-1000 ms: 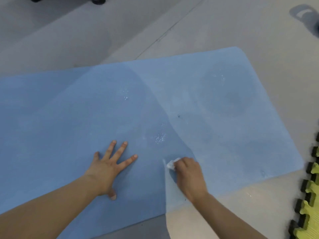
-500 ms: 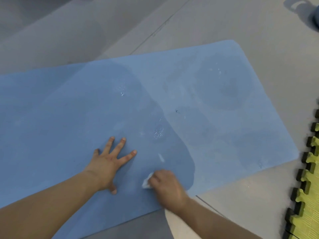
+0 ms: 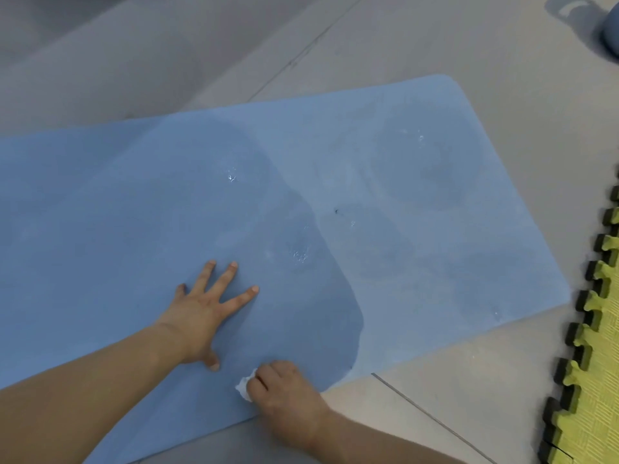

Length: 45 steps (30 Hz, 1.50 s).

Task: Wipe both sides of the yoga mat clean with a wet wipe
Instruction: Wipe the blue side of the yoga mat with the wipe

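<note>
On the blue yoga mat (image 3: 134, 212), the left hand (image 3: 204, 313) presses flat, fingers spread. The right hand (image 3: 284, 393) grips a wet wipe (image 3: 244, 387) near the mat's front edge. Grey floor (image 3: 435, 38) surrounds it.

A grey tiled floor (image 3: 418, 45) fills the upper frame, crossed by thin dark joint lines. Along the right edge lie interlocking foam puzzle tiles (image 3: 593, 380) — yellow-green tops, black toothed edges. In the upper right corner, a rounded blue-grey object (image 3: 611, 35) — cropped, unidentifiable.
</note>
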Each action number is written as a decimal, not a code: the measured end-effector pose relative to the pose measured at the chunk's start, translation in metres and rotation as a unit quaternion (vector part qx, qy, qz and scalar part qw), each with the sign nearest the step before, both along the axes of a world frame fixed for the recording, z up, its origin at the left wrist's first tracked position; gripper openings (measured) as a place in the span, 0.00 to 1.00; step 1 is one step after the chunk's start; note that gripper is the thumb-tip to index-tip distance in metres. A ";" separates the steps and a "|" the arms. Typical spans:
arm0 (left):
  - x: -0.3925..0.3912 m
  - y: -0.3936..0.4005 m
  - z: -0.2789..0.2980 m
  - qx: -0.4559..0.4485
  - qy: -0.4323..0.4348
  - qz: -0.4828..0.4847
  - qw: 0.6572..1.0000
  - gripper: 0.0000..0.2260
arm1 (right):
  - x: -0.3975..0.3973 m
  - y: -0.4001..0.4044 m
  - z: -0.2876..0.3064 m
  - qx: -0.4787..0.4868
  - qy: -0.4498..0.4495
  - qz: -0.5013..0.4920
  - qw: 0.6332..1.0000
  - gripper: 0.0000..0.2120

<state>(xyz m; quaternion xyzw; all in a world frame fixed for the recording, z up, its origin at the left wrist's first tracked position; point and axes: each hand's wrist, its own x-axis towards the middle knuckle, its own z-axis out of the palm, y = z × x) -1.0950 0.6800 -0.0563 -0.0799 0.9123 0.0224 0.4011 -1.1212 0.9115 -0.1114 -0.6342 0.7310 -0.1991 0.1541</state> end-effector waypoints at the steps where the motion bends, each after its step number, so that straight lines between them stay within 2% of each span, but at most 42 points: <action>1: 0.000 0.000 0.000 -0.001 0.003 -0.001 1.000 0.63 | -0.010 0.003 0.002 0.006 0.007 0.015 1.000 0.03; 3: 0.000 -0.002 0.000 0.001 0.010 -0.002 1.000 0.62 | -0.042 0.015 0.005 0.018 0.012 0.004 1.000 0.05; 6: -0.002 -0.008 0.000 0.014 0.029 -0.001 0.999 0.55 | -0.106 0.054 0.003 0.027 0.032 -0.121 0.992 0.07; 9: -0.007 -0.014 0.002 0.019 0.046 -0.002 0.999 0.49 | -0.154 0.089 0.007 0.043 0.052 -0.301 0.951 0.08; 12: -0.014 -0.013 0.004 0.004 0.060 -0.002 0.998 0.52 | -0.144 0.081 0.009 0.016 0.038 -0.404 0.914 0.04; 14: -0.018 -0.011 0.006 -0.014 0.056 0.000 0.998 0.58 | -0.107 0.059 0.002 -0.003 0.005 -0.360 0.933 0.04; 17: -0.022 -0.009 0.007 -0.027 0.043 -0.001 0.999 0.61 | -0.043 0.024 -0.002 -0.002 -0.045 -0.174 0.984 0.05; 19: -0.025 -0.010 0.007 -0.025 0.036 -0.005 0.999 0.58 | -0.026 0.011 0.004 0.021 -0.039 -0.038 0.998 0.05; 21: -0.029 -0.015 0.008 -0.015 0.042 -0.003 0.999 0.51 | -0.041 0.001 0.012 0.051 -0.040 0.018 0.998 0.05; 24: -0.034 -0.028 0.009 -0.005 0.066 0.004 0.998 0.40 | -0.118 0.002 0.006 0.078 -0.001 -0.097 0.992 0.07; 26: -0.038 -0.034 0.010 -0.004 0.070 0.011 0.997 0.38 | -0.178 0.011 0.001 0.026 0.021 -0.274 0.961 0.11; 28: -0.043 -0.035 0.009 -0.020 0.074 0.017 0.997 0.43 | -0.216 0.017 0.001 0.034 0.021 -0.434 0.900 0.10; 30: -0.048 -0.037 0.007 -0.048 0.057 0.052 0.996 0.54 | -0.216 0.005 0.003 0.043 0.018 -0.509 0.860 0.07; 31: -0.050 -0.038 0.007 -0.054 0.044 0.079 0.994 0.60 | -0.206 -0.008 0.003 0.027 0.019 -0.519 0.854 0.06; 32: -0.051 -0.040 0.006 -0.056 0.031 0.105 0.992 0.64 | -0.192 -0.021 0.001 0.003 0.026 -0.505 0.863 0.06; 34: -0.051 -0.044 0.006 -0.053 0.010 0.141 0.989 0.67 | -0.156 -0.052 -0.007 -0.023 0.038 -0.428 0.903 0.06; 38: -0.050 -0.050 0.004 -0.027 0.002 0.169 0.985 0.67 | -0.083 -0.114 -0.008 -0.021 -0.007 -0.184 0.983 0.11; 41: -0.051 -0.061 0.006 -0.023 0.009 0.162 0.986 0.62 | -0.090 -0.122 -0.005 -0.024 -0.006 -0.058 0.998 0.12; 43: -0.053 -0.068 0.009 -0.034 0.012 0.144 0.989 0.58 | -0.129 -0.111 -0.008 -0.032 0.006 -0.092 0.995 0.10; 45: -0.054 -0.072 0.010 -0.046 0.014 0.125 0.991 0.55 | -0.180 -0.092 -0.011 -0.032 0.034 -0.230 0.972 0.09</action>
